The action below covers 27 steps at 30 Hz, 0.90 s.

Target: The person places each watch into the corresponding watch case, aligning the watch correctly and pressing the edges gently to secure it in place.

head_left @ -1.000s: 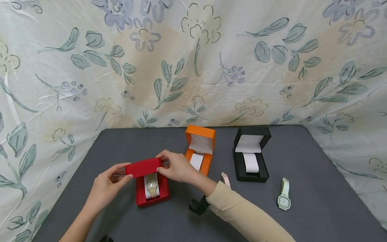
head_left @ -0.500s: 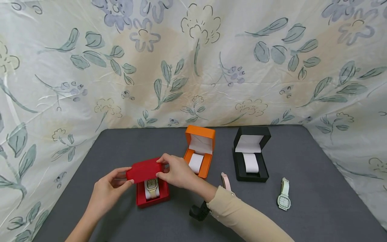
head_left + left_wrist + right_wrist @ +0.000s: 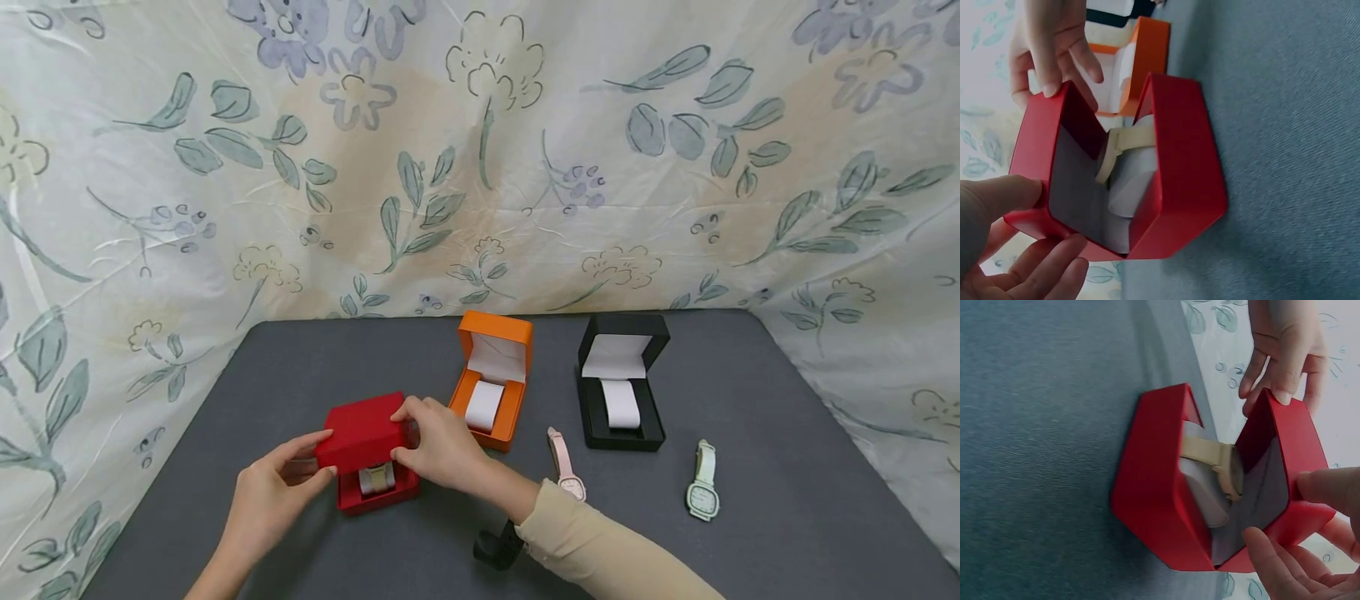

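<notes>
In red box (image 3: 365, 435) between hands (image 3: 273, 493) (image 3: 442, 447), watch dial (image 3: 1235, 471) unreadable.

on the table (image 3: 645, 508): watch (image 3: 1210, 452) in leftmost box (image 3: 364, 454), two boxes (image 3: 513, 408) (image 3: 652, 410) near the far edge, two watches (image 3: 572, 487) (image 3: 702, 498) before them.

Red box (image 3: 362, 429), cream watch (image 3: 1207, 452) – orange box (image 3: 513, 405), black box (image 3: 651, 412) – floral cloth (image 3: 525, 242), grey table (image 3: 307, 358).

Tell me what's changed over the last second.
The red lid has swung down toward the person, hiding more of the cream watch. The left hand and right hand have followed, both keeping hold. The pink watch shows more fully beyond the sleeve.

The red base, orange box, black box and green watch stayed put.
</notes>
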Each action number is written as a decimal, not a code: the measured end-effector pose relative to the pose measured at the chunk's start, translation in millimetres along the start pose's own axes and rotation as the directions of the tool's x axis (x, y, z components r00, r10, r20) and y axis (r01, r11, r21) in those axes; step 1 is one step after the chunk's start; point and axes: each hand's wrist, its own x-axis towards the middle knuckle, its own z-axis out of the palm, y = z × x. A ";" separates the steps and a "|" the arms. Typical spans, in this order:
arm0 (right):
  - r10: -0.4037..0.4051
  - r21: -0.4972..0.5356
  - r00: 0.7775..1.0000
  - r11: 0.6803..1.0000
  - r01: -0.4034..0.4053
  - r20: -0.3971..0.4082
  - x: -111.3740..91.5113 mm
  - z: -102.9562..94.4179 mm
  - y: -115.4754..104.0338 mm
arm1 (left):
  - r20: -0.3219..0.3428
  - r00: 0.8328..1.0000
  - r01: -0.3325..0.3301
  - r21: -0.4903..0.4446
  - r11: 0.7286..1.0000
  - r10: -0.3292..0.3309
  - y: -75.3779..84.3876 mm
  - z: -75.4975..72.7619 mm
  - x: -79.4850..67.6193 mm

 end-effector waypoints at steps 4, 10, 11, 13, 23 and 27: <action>0.004 -0.003 1.000 1.000 -0.004 -0.020 -5.4 5.0 2.3 | -0.021 1.000 -0.012 0.022 1.000 0.013 -0.6 5.1 -4.6; 0.006 0.018 0.999 1.000 -0.005 -0.051 -14.6 14.8 8.2 | -0.061 0.997 -0.046 0.025 0.999 0.048 -5.4 15.6 -10.7; 0.006 0.021 0.999 1.000 -0.005 -0.052 -15.5 16.1 9.2 | -0.070 0.996 -0.058 0.024 0.998 0.059 -6.2 17.5 -11.4; 0.010 0.026 0.998 1.000 -0.009 -0.054 -16.5 17.7 10.5 | -0.084 0.994 -0.071 0.020 0.997 0.072 -6.8 19.7 -12.5; -0.051 -0.027 0.997 0.998 0.050 -0.062 -22.8 22.2 14.6 | -0.087 0.990 -0.106 0.042 0.994 0.109 -10.2 25.9 -17.8; -0.091 -0.051 0.993 0.995 0.087 -0.079 -26.0 25.5 16.8 | -0.081 0.992 -0.093 0.041 0.995 0.096 -12.5 28.3 -21.2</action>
